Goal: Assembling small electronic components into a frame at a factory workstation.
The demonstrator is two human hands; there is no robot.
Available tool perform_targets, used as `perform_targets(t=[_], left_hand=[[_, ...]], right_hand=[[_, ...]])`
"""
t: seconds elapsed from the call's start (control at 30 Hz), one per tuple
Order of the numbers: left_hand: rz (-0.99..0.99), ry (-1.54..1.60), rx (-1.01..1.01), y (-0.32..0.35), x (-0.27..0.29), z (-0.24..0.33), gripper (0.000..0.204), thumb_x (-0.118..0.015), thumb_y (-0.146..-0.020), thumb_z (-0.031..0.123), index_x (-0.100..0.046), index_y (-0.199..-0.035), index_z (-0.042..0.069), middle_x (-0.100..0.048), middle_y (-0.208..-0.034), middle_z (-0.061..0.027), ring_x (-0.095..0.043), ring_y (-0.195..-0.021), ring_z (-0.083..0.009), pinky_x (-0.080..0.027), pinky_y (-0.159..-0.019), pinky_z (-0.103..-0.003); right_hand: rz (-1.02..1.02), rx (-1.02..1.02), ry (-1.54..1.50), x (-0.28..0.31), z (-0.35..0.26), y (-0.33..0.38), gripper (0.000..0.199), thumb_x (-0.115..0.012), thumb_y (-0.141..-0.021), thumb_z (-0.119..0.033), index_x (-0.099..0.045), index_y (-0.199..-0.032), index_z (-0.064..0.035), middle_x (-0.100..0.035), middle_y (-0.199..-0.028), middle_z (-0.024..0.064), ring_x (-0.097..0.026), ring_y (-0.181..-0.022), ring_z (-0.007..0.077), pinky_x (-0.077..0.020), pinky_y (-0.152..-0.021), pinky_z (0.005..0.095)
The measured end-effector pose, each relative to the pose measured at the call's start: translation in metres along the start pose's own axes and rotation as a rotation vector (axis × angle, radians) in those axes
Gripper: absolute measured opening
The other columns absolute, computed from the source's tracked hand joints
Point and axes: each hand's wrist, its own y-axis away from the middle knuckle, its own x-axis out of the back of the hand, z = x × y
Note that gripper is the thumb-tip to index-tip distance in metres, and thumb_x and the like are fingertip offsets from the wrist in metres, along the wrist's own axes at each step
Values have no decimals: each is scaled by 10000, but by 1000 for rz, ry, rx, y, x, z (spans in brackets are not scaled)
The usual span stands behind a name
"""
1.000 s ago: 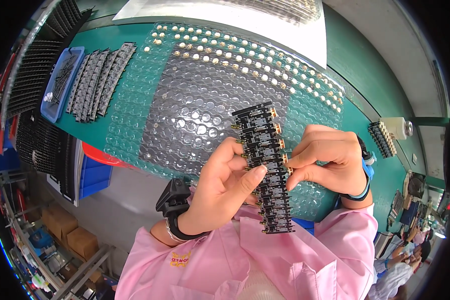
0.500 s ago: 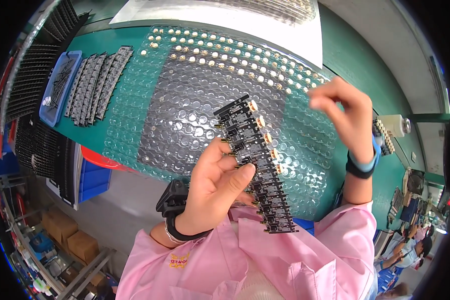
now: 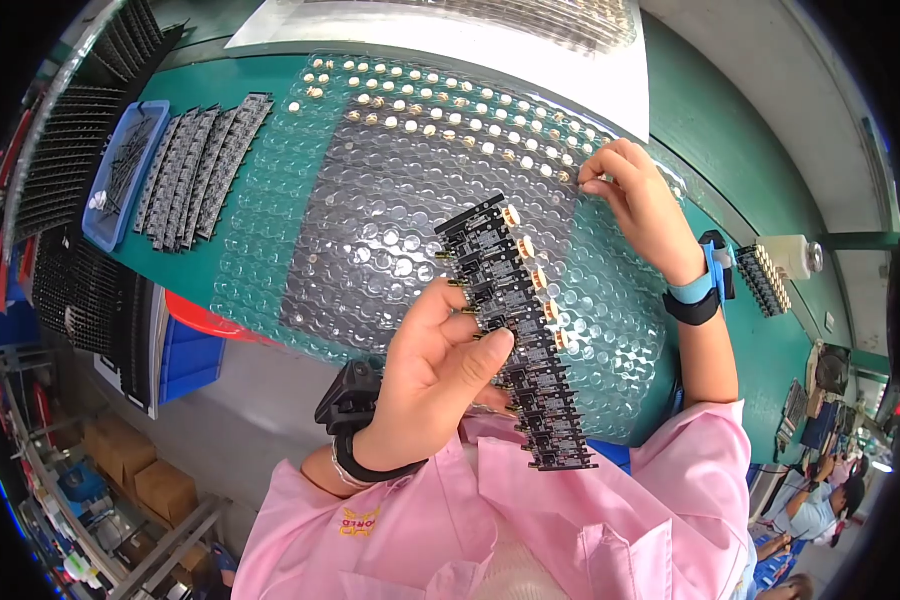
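My left hand point(image 3: 440, 360) grips a long black circuit board strip point(image 3: 520, 335) and holds it upright over my lap. Several small round cream parts sit along the strip's upper right edge. My right hand point(image 3: 640, 205) reaches out to the far right of a clear bubble-wrap sheet point(image 3: 300, 210) on the green table. Its fingertips pinch at one of the small round cream parts point(image 3: 570, 172) laid in rows on the sheet. A blue band with a black clip is on my right wrist, a black strap on my left.
Several black board strips point(image 3: 195, 165) lie side by side at the left, beside a blue tray point(image 3: 125, 170) of small dark parts. Black slotted racks point(image 3: 65, 170) fill the left edge. A white sheet point(image 3: 530, 40) lies at the back. A red bin and blue bin sit under the table.
My right hand left the strip and moved up and out to the rows of cream parts on the bubble wrap. My left hand kept the strip in place, slightly tilted.
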Motion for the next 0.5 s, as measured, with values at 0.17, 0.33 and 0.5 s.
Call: perform_targets(t=[0.17, 0.33, 0.5], left_hand=[[-9, -5, -4, 0, 2, 0, 225, -470, -855, 73, -327, -1025, 42, -538, -1020, -88, -571, -837, -115, -510, -560, -193], [10, 11, -2, -1, 1, 1, 224, -470, -855, 76, -326, -1023, 43, -541, -1016, -88, -574, -825, -113, -506, -549, -191], [37, -2, -1, -2, 2, 0, 235, -470, -856, 84, -334, -1042, 37, -542, -1018, -90, -575, -821, -114, -509, -548, -195]], right_hand=[[-17, -75, -173, 5, -6, 1, 101, -530, -778, -1, -487, -869, 2, -516, -776, 49, -465, -630, 142, -384, -567, 237], [-78, -368, -819, 17, -43, 4, 106, -566, -788, -60, -496, -848, -7, -509, -786, 30, -450, -640, 78, -367, -539, 190], [-191, -253, -1125, 24, -49, 13, 136, -593, -766, -23, -549, -891, 11, -561, -803, 50, -537, -718, 69, -426, -579, 167]])
